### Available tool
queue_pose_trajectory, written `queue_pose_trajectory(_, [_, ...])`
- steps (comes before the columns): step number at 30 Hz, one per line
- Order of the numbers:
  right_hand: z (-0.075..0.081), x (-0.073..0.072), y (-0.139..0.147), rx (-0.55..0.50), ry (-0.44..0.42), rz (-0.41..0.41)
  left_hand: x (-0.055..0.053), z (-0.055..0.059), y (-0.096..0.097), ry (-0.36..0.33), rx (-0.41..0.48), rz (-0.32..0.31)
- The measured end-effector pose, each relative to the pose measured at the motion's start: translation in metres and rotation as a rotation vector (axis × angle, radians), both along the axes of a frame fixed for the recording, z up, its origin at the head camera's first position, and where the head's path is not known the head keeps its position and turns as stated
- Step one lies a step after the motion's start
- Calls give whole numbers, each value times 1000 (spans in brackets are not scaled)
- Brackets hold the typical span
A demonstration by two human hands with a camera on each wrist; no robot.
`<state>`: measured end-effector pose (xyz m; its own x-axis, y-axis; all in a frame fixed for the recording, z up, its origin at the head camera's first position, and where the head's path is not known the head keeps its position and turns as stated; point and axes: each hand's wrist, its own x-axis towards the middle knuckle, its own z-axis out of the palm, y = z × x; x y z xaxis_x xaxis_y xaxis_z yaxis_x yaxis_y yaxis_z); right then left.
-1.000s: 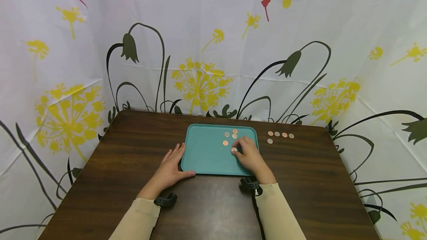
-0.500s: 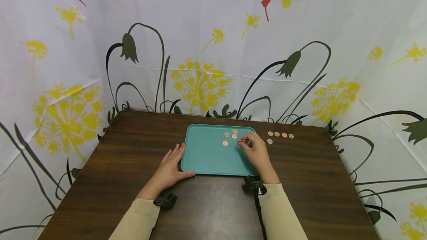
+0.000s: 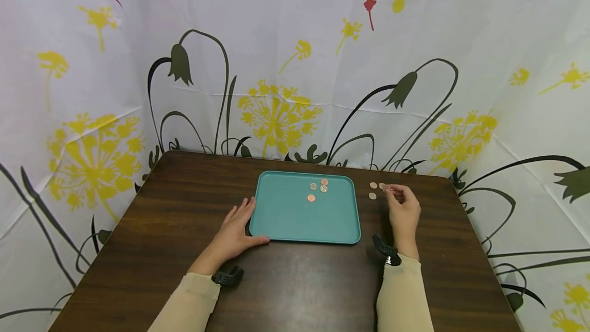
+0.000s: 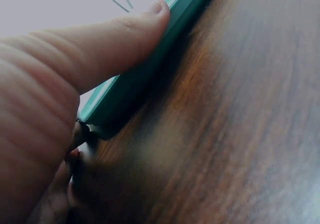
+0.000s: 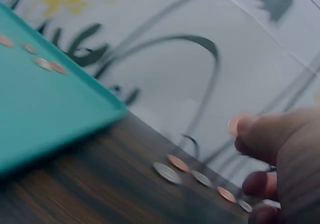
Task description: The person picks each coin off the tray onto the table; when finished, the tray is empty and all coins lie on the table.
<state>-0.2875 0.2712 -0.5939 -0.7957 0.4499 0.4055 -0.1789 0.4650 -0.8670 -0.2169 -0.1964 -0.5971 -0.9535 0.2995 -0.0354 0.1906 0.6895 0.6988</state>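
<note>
My right hand (image 3: 404, 216) is raised over the table to the right of the teal tray (image 3: 286, 216), pinching a copper coin (image 5: 233, 126) between thumb and fingertips. Below it, copper and silver coins lie in a row, with a copper coin (image 5: 178, 163) at its left end and a silver coin (image 5: 167, 173) just in front. In the head view the hand covers part of this row. Several coins lie in the tray's upper right, among them a copper coin (image 3: 311, 198). My left hand (image 3: 232, 237) rests at the tray's near left corner, fingers spread along the side, thumb across the front rim.
Everything stands on a dark wooden table (image 3: 295, 291). A white curtain (image 3: 295, 24) with printed flowers hangs behind it and at both sides. Each wrist wears a black band, such as the left band (image 3: 229, 276).
My right hand lifted a coin from the tray and carried it right, past the tray's edge, to above the coins on the table. My left hand stayed at the tray's corner.
</note>
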Motion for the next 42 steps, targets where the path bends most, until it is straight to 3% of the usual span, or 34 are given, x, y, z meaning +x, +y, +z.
queue_pose_trajectory(4, [-1, 2, 15, -37, -35, -95, 0, 0, 0, 1, 5, 2])
queue_pose_trajectory(10, [-12, -1, 15, 20, -155, -141, 1, 2, 1, -2, 2, 4])
queue_pose_trajectory(14, [-10, 2, 13, 96, -266, -114, 1, 2, 2, 0, -8, 2])
queue_pose_trajectory(18, [-5, 2, 9, 149, -319, -80, 0, 1, 2, 1, -8, 3])
queue_pose_trajectory(27, [-11, -2, 5, 238, -351, -86, 0, 0, 1, -2, -1, 3])
queue_pose_trajectory(42, [-7, 3, 1, 196, -370, -113, 0, 1, 1, 7, -3, 2])
